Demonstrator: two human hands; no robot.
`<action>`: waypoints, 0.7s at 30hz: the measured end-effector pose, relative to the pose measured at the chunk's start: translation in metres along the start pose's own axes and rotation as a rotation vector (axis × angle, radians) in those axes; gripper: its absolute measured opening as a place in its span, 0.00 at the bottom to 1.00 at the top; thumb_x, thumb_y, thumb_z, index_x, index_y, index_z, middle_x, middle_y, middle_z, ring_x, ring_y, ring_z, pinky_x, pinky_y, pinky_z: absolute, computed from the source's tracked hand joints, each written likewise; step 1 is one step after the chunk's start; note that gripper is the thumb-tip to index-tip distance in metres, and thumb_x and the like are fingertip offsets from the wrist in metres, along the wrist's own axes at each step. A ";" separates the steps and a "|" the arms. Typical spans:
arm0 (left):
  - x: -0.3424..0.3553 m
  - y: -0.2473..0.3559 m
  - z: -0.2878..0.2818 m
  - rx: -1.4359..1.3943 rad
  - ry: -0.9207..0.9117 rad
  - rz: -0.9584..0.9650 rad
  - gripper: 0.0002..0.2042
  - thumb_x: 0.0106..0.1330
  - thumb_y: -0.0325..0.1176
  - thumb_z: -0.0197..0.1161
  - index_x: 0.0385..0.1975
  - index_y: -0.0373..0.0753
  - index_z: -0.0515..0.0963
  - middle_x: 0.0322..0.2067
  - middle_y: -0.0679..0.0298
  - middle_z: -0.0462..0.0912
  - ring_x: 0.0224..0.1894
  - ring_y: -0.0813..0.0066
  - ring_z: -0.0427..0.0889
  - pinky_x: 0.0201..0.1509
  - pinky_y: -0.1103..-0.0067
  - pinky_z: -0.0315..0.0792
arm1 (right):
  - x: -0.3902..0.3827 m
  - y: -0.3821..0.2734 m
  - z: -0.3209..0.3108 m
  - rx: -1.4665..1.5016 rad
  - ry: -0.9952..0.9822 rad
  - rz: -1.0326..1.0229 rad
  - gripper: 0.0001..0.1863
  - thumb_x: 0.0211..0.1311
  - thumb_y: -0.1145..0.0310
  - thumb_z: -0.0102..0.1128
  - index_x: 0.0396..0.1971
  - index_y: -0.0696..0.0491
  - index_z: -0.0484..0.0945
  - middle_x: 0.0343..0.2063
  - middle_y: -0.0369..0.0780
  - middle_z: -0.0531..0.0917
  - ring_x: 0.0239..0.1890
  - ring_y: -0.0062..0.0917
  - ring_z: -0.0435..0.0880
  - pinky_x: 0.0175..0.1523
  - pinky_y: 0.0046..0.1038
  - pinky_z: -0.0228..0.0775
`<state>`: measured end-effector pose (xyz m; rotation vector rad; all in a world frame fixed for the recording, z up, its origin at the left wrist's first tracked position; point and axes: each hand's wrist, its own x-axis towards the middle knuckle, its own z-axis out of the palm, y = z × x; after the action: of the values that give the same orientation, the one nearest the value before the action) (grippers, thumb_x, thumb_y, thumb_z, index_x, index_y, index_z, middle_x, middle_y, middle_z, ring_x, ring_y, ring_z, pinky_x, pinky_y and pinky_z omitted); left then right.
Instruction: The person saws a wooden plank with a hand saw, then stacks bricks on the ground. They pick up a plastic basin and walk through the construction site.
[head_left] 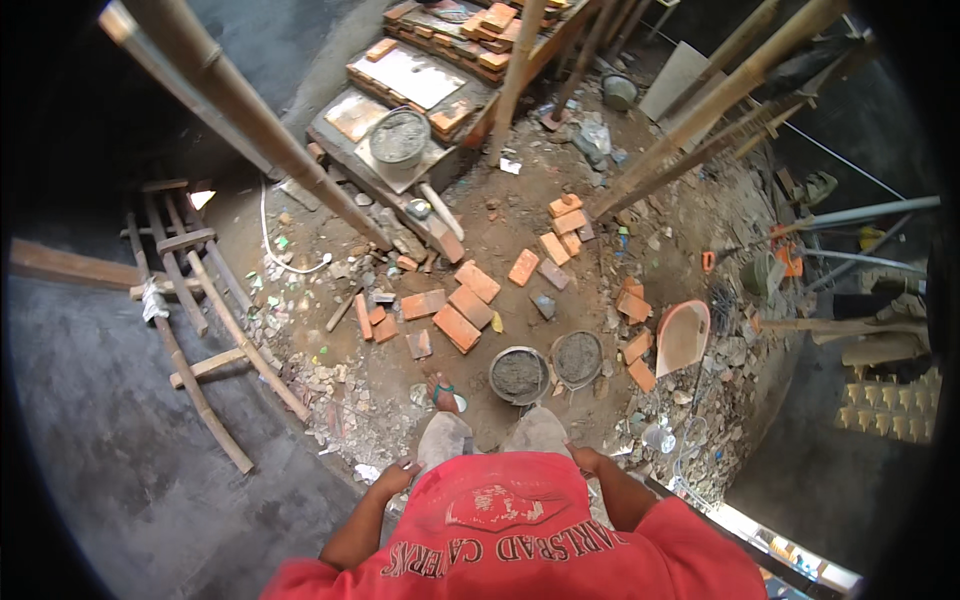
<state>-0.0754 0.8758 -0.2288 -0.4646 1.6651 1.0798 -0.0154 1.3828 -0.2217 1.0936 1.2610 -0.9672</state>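
Observation:
My left hand [398, 474] is at the outer side of my left leg, its fingers closed on the cloth of my pale, dusty trousers [443, 440]. On the other side my right hand [586, 459] pinches the trousers at the right thigh, partly hidden by the leg. Just ahead of my feet stand two buckets of grey wet mortar: a near bucket [519, 375] and a second bucket [577, 359] touching its right side. My left foot shows in a sandal [458, 401].
Loose orange bricks [468, 305] lie ahead. A brick-edged platform [350, 150] carries another mortar bucket [398, 138]. Bamboo poles [270, 140] rise at left and right. A bamboo ladder [190, 330] lies left; rubble and an orange-rimmed basin [683, 335] are at right.

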 end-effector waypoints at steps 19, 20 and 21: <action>0.037 0.064 0.007 0.530 -0.158 0.051 0.38 0.71 0.63 0.57 0.75 0.46 0.65 0.76 0.38 0.52 0.77 0.42 0.57 0.79 0.64 0.55 | 0.056 -0.029 0.076 -0.301 0.424 -0.445 0.50 0.60 0.40 0.65 0.72 0.62 0.64 0.67 0.58 0.72 0.71 0.48 0.71 0.74 0.38 0.62; 0.039 0.071 0.019 0.532 -0.157 0.046 0.39 0.70 0.64 0.57 0.75 0.46 0.64 0.76 0.38 0.50 0.77 0.42 0.56 0.80 0.63 0.54 | 0.058 -0.023 0.066 -0.312 0.427 -0.443 0.49 0.60 0.41 0.65 0.71 0.62 0.64 0.67 0.58 0.72 0.71 0.48 0.70 0.74 0.39 0.62; 0.042 0.075 0.033 0.572 -0.139 0.021 0.40 0.70 0.65 0.56 0.76 0.46 0.63 0.77 0.39 0.50 0.77 0.43 0.56 0.80 0.63 0.54 | 0.055 -0.015 0.058 -0.326 0.424 -0.434 0.49 0.60 0.42 0.66 0.71 0.62 0.64 0.67 0.58 0.72 0.71 0.48 0.70 0.74 0.39 0.62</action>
<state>-0.1290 0.9503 -0.2366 0.0000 1.7603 0.5895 -0.0117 1.3244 -0.2780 0.8027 1.9856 -0.8214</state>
